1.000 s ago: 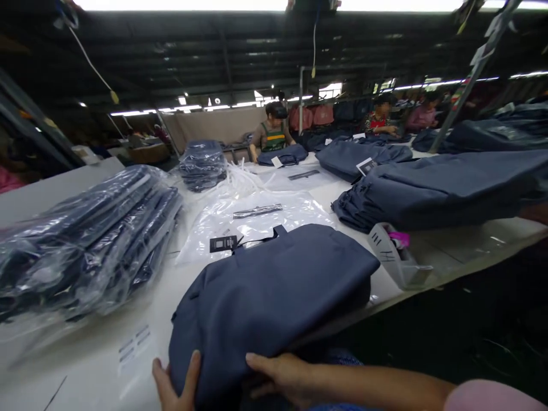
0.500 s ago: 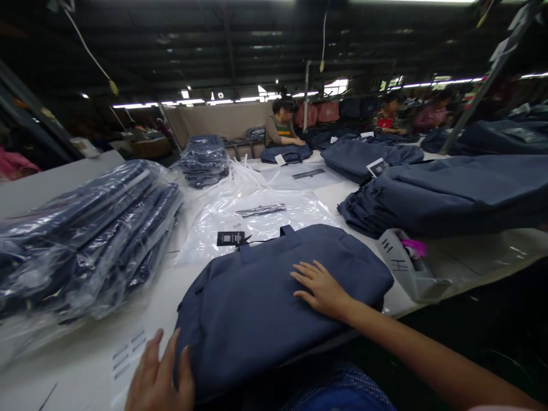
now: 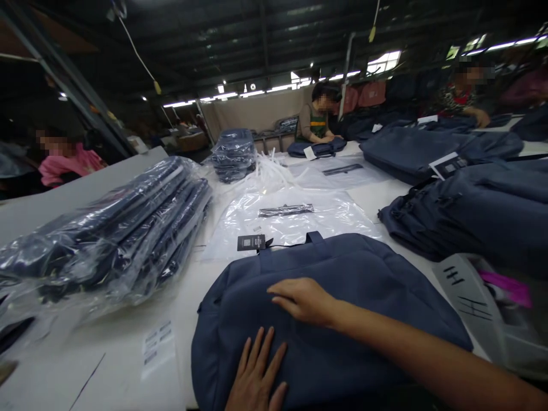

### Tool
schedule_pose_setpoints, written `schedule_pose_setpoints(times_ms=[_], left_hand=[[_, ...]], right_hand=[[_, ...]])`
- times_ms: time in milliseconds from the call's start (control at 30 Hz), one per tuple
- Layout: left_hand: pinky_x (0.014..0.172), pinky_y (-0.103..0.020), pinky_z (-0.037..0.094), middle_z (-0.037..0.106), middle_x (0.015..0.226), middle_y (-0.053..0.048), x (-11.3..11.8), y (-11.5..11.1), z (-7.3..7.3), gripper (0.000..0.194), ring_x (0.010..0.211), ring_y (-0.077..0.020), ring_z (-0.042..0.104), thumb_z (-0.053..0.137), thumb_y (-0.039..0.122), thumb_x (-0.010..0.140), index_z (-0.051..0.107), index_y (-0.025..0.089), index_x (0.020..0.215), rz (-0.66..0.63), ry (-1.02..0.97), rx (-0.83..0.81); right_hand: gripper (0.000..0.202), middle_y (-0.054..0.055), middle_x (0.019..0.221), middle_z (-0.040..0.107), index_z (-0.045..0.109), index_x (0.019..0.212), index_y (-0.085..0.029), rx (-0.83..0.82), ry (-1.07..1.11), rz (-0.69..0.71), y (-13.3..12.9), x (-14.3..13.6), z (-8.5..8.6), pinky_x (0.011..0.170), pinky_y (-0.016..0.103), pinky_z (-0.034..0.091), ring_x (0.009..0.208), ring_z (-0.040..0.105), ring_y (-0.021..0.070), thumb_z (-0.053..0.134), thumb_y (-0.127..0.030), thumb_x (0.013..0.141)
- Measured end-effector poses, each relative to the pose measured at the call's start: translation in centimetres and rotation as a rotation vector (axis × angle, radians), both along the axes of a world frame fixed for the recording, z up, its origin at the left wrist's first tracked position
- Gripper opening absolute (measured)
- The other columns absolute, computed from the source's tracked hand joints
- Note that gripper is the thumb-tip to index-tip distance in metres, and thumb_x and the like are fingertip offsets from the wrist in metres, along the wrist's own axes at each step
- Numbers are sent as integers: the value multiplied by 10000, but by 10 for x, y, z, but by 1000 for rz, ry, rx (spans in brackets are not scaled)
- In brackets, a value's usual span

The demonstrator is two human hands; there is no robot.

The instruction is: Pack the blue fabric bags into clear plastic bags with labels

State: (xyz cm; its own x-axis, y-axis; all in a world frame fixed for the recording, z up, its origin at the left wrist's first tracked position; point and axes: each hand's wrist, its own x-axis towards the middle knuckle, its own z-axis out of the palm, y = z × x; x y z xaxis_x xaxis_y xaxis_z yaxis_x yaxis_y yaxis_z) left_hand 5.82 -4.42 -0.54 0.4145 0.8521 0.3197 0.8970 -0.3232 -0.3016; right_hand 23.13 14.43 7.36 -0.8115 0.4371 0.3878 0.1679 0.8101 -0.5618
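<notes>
A dark blue bag (image 3: 351, 268) lies flat before me on the white table, its short handle and black hang tag (image 3: 251, 242) toward the far side. My left hand (image 3: 257, 371) rests on the bag's near left part, fingers spread. Higher up, near the bag's middle, my right hand (image 3: 302, 299) lies on the fabric with fingers stretched out and close together, holding nothing. Just beyond the bag is a pile of clear plastic bags (image 3: 240, 220) with a dark printed strip.
Plastic-wrapped bags (image 3: 128, 228) are stacked at left, with another wrapped stack (image 3: 233, 154) behind. Unwrapped blue bags (image 3: 483, 211) pile up at right beside a grey bin (image 3: 466, 308) holding something pink. A sticker sheet (image 3: 158, 348) lies at near left. Several people work farther back.
My left hand has moved from the bag's left edge onto its front. My right hand has shifted left across the fabric. The view has turned left, and the bag appears lower.
</notes>
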Motion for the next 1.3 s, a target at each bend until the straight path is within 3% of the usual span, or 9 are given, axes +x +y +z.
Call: schedule_pose_setpoints(times_ms=[133,233,433,567,700,867,1000,1133,1300], left_hand=[[913,-346,553,614,1327,-105,-14,7,9,560,1185,-269,607,598,448,850,516,259,1371,-111,-200,-143],[828,-177,553,751,1062,5,-33,33,56,284,944,-138,709,556,352,905,669,309,1162,-123,-519,-435],[1122,-438,377,424,1515,-49,-60,197,164,645,1393,-229,387,561,94,848,412,348,1421,-27,-115,-419],[1148,-654,104,167,1605,-145,-51,310,149,1117,1480,-361,99,828,52,536,298,335,1477,-156,313,-609],[1135,-660,49,320,1559,-114,-42,360,120,777,1467,-386,153,871,77,419,673,297,1137,-140,444,-879],[1139,-526,197,611,1343,-34,-63,356,130,319,1380,-329,374,864,126,455,707,249,704,-42,413,-921],[898,-377,449,740,927,-51,-85,331,159,191,968,-261,659,750,236,674,717,261,861,137,351,-848],[718,-302,466,724,944,-62,-87,288,183,417,872,-254,672,655,353,779,601,294,1189,265,251,-707],[786,-310,493,708,1049,-59,-69,211,165,412,942,-236,671,538,303,876,489,272,1285,336,-73,-476]], right_hand=[[292,78,1198,693,627,1202,-180,189,225,120,15,-55,-41,1018,364,458,1118,627,195,503,-232,943],[271,75,1146,711,649,1134,-172,217,262,140,14,-68,-82,981,371,475,1060,638,192,505,-155,905],[296,68,1148,702,655,1122,-159,158,288,150,13,-66,-94,951,348,477,1053,625,190,513,-124,865],[301,53,1165,698,652,1130,-161,135,261,162,16,-67,-93,967,331,461,1069,619,176,514,-131,865],[303,42,1170,699,654,1135,-166,105,243,180,17,-67,-94,971,321,452,1075,621,168,495,-144,879],[303,37,1166,704,667,1119,-169,75,247,184,18,-68,-93,962,329,454,1084,620,174,480,-141,882],[309,40,1157,709,674,1112,-166,61,255,195,19,-69,-95,956,338,466,1080,627,183,497,-128,862],[310,45,1151,711,682,1107,-183,0,304,181,19,-68,-92,951,341,491,1063,645,185,505,-117,861],[293,67,1147,693,668,1126,-206,-294,580,-54,27,-61,-72,989,313,498,1093,631,162,466,-144,923]])
